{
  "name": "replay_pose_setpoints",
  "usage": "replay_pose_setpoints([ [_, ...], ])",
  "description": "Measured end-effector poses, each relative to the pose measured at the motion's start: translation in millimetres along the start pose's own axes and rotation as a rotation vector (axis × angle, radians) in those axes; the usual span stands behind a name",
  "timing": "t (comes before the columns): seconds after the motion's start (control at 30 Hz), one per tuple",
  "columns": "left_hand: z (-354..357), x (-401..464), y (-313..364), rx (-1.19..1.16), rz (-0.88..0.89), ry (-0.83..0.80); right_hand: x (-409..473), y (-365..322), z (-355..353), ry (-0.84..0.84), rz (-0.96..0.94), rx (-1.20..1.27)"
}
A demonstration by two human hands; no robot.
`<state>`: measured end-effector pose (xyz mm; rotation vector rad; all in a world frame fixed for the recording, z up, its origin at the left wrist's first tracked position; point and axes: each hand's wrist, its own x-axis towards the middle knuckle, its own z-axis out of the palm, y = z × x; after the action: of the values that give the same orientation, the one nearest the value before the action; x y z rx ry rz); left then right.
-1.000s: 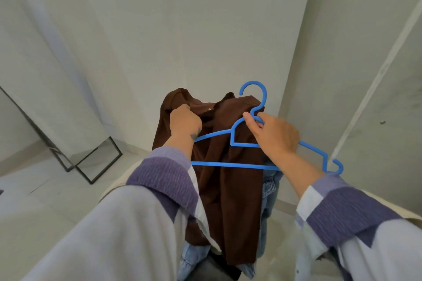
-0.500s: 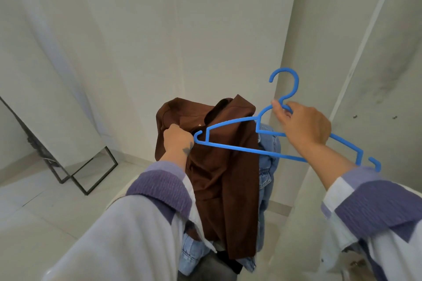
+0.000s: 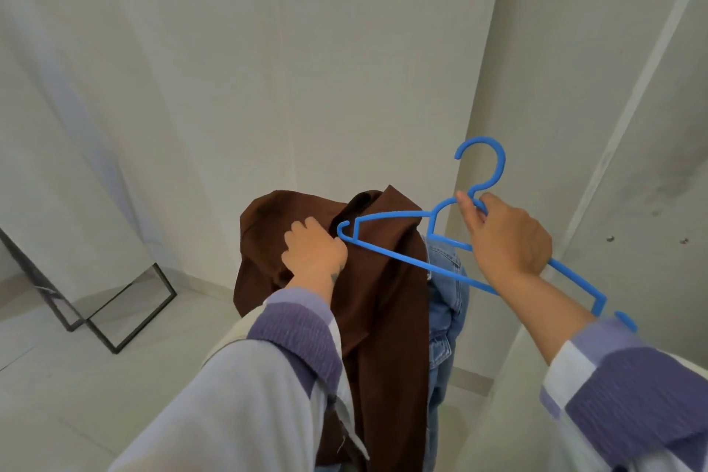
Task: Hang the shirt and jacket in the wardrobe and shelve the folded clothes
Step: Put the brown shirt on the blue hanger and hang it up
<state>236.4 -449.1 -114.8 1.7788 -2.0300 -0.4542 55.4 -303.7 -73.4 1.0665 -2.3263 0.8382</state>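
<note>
A brown shirt (image 3: 387, 303) hangs down in front of me, bunched at its collar in my left hand (image 3: 315, 253), which grips the fabric. Behind it hangs a blue denim jacket (image 3: 446, 303), mostly hidden by the shirt. My right hand (image 3: 505, 238) grips a blue plastic hanger (image 3: 413, 262) at the base of its hook. The hanger is tilted, its left tip touching the shirt right beside my left hand, its right end low near my right sleeve. What the jacket hangs from is hidden.
Pale walls surround me, with a protruding wall edge (image 3: 479, 96) close on the right. A black metal frame (image 3: 126, 314) stands on the light tiled floor at the left.
My right hand has swung the hanger to the right and tilted it, so its left tip now meets the shirt collar. My left hand has shifted its grip on the brown fabric.
</note>
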Motion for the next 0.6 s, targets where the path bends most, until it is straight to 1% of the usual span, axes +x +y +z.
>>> replay_pose_setpoints([
  [0.1, 13.8, 6.1, -5.4, -0.095, -0.123, -0.05, 0.2, 4.6, 15.1, -0.029, 0.014, 0.007],
  [0.2, 19.1, 13.3, -12.1, -0.126, -0.181, -0.052, -1.0, 6.1, 24.9, -0.053, 0.018, 0.021],
  [0.27, 16.3, 14.9, -10.0, -0.149, -0.188, -0.008, -2.5, 4.2, 29.8, -0.064, 0.019, 0.03],
  [0.33, 9.6, 15.1, -4.2, -0.227, -0.183, 0.057, -3.4, -0.2, 32.7, -0.065, 0.015, 0.031],
  [0.43, -7.1, 14.4, 3.0, -0.307, -0.082, 0.133, -3.8, -13.6, 32.2, -0.068, -0.004, 0.05],
  [0.6, -37.7, 10.7, 8.2, -0.237, 0.169, 0.274, -5.8, -51.8, 28.9, -0.096, -0.033, 0.127],
])
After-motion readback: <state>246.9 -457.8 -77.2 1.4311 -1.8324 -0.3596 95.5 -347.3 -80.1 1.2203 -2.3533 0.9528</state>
